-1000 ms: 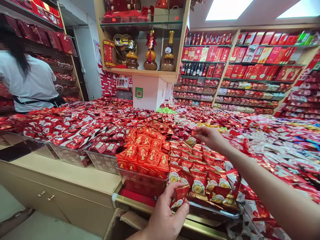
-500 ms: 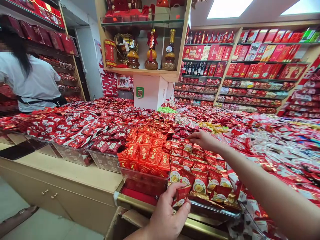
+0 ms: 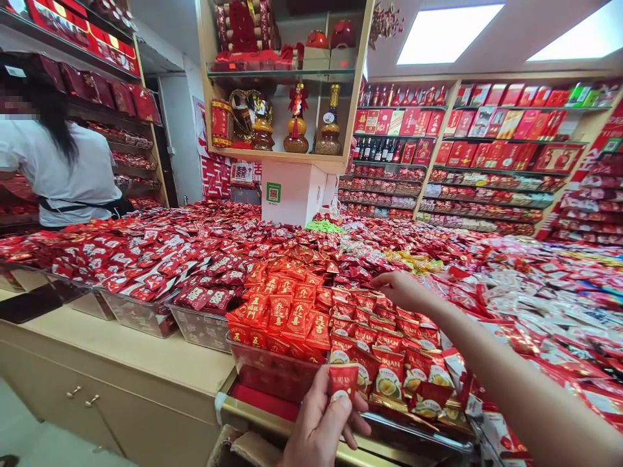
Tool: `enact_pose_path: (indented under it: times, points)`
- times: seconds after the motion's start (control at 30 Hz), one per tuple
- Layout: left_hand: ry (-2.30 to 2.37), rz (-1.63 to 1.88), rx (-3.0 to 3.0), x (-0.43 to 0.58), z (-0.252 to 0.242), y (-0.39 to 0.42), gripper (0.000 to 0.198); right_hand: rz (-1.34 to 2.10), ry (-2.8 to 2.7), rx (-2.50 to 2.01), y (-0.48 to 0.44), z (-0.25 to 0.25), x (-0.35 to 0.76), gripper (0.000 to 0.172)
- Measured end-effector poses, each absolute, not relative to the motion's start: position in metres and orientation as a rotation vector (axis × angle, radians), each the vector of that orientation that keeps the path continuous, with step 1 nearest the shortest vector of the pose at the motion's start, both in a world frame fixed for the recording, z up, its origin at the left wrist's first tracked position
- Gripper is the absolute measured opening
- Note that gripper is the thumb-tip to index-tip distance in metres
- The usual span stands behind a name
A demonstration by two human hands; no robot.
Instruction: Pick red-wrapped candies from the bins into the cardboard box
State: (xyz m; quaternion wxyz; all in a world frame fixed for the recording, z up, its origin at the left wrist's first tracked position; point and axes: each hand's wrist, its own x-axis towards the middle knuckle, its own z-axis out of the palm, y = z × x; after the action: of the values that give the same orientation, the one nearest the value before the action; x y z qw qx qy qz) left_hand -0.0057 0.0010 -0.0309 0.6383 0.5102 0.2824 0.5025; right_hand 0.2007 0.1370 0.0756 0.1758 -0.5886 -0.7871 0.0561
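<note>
My left hand [image 3: 318,418] is closed on a small red durian snack packet [image 3: 342,381], pinched between thumb and fingers and held upright in front of the display. Rows of the same red-and-gold durian packets [image 3: 389,373] stand in a clear tray [image 3: 423,436] just beyond it. My right hand [image 3: 402,290] reaches in from the right, low over the back rows of that tray. Its fingers stretch out to the left, and nothing shows in them; the undersides of the fingertips are hidden. Orange-red packets with gold characters [image 3: 282,310] fill the tray beside it on the left.
An open cardboard box [image 3: 253,447] sits below the counter's gold edge. Dark red packets fill further clear bins [image 3: 202,325] on the left. A black flat object [image 3: 30,303] lies on the beige counter [image 3: 146,353]. A person in a white shirt [image 3: 73,168] stands at the left shelves.
My left hand has turned the durian packet upright, its front now facing me, and shifted slightly left. My right hand stays over the back rows. The view has tipped up a little.
</note>
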Motion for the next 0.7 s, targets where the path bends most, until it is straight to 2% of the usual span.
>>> enact_pose_path:
  times: [0.3,0.37,0.43,0.5,0.7]
  points:
    - [0.645,1.151,1.044,-0.008,-0.008,0.004,0.024,0.042,-2.131,-1.639,0.099,0.084,0.189,0.024]
    - [0.612,1.127,1.067,-0.009,-0.010,0.005,0.026,0.203,-2.106,-1.526,0.071,0.082,0.174,0.026]
    - [0.561,1.090,1.126,-0.009,-0.014,0.005,0.029,0.544,-2.072,-1.328,0.042,0.074,0.160,0.030]
    - [0.511,1.046,1.182,-0.008,-0.018,0.005,0.033,0.790,-2.011,-1.225,0.018,0.062,0.149,0.026]
    - [0.412,0.869,0.990,-0.007,-0.017,0.003,0.050,1.038,-1.583,-1.090,-0.006,0.027,0.149,0.015]
